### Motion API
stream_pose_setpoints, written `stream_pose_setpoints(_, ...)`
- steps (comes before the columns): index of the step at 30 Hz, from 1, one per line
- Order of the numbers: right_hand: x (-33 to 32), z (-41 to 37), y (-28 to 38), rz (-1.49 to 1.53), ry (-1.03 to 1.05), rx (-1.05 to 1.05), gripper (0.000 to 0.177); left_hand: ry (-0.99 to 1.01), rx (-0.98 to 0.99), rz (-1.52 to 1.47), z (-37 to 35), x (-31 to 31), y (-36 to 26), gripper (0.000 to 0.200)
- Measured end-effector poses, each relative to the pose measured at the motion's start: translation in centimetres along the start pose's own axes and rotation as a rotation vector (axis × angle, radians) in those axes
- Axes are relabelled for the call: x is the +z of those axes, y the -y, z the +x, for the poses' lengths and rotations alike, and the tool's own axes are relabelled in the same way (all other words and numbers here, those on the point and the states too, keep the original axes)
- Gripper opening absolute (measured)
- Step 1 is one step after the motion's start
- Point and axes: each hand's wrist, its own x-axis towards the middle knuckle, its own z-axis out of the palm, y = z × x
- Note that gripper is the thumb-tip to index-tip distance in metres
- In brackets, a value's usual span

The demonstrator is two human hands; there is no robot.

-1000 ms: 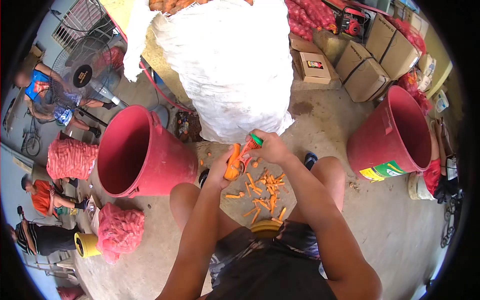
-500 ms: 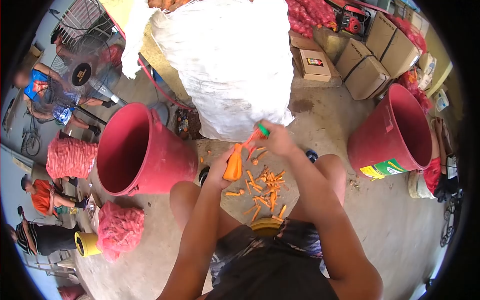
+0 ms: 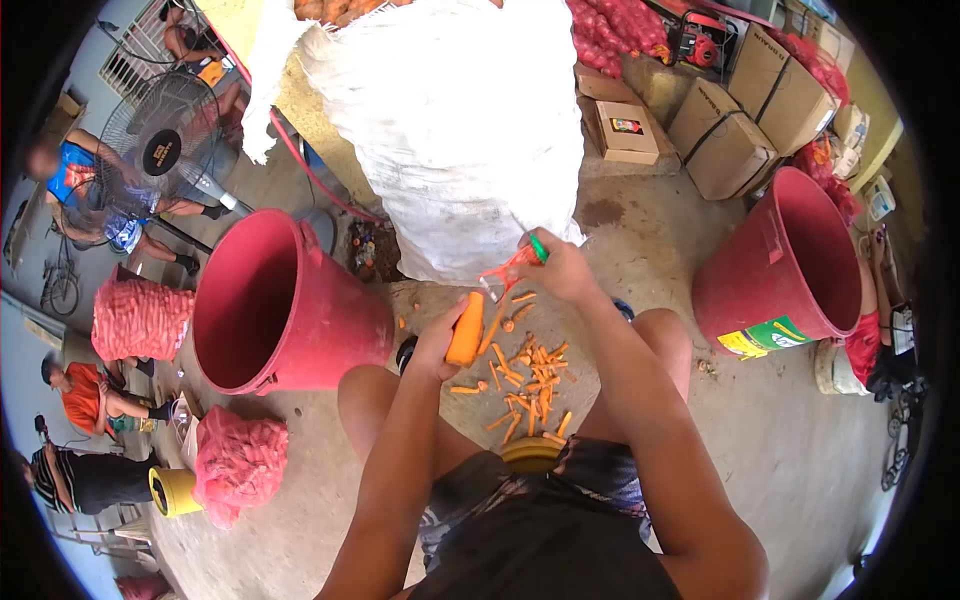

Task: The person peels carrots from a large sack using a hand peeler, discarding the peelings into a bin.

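My left hand (image 3: 436,340) is closed around a peeled orange carrot (image 3: 466,332), held tilted over the floor. My right hand (image 3: 563,272) grips a red peeler (image 3: 505,270), its head just off the carrot's upper end. The same hand also holds a green-handled tool (image 3: 539,248) with a thin blade pointing up, which looks like a knife. A strip of peel (image 3: 492,327) hangs beside the carrot. Below, carrot peelings (image 3: 540,380) lie scattered on the concrete between my legs.
A large white sack (image 3: 460,130) stands ahead. Red bins stand to the left (image 3: 340,310) and right (image 3: 730,270). Cardboard boxes (image 3: 720,140) are at the back right. Net bags (image 3: 240,455), a fan (image 3: 160,150) and several people are on the left.
My right hand has moved slightly right, drawing the peeler off the carrot. A peel strip now hangs beside the carrot, which my left hand still holds.
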Motion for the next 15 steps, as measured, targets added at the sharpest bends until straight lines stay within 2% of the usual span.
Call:
stream_pose_setpoints(3,2.5,-2.2,0.7,0.034,0.108,-0.042,0.053,-0.027,0.073,-0.133,0.1,0.5,-0.2,0.034)
stream_pose_setpoints(5,3.7,-2.9,0.0,0.039,0.057,-0.464,0.054,-0.001,0.061,-0.076,0.2,0.3,-0.2,0.034)
stream_pose_setpoints(6,3.2,-2.3,-0.6,0.043,0.06,-0.455,0.054,0.024,0.043,-0.018,0.0,0.1,0.2,0.035)
stream_pose_setpoints(8,0.8,0.3,-1.6,0.085,0.027,-0.103,0.055,0.021,0.017,-0.054,-0.5,1.1,0.2,0.034)
stream_pose_setpoints(11,0.2,0.8,-1.6,0.128,0.006,0.004,0.052,-0.003,0.012,-0.08,0.0,-0.3,0.4,0.034)
stream_pose_setpoints(12,0.8,0.1,-1.1,0.121,0.009,-0.005,0.052,-0.02,0.035,-0.076,0.4,-0.7,0.3,0.034)
stream_pose_setpoints(14,3.3,-2.7,-0.2,0.027,0.09,-0.374,0.049,-0.041,0.042,-0.131,0.9,0.2,0.2,0.034)
stream_pose_setpoints(15,3.6,-2.4,-0.6,0.03,0.093,-0.371,0.049,-0.067,0.036,-0.182,0.8,0.4,0.4,0.034)
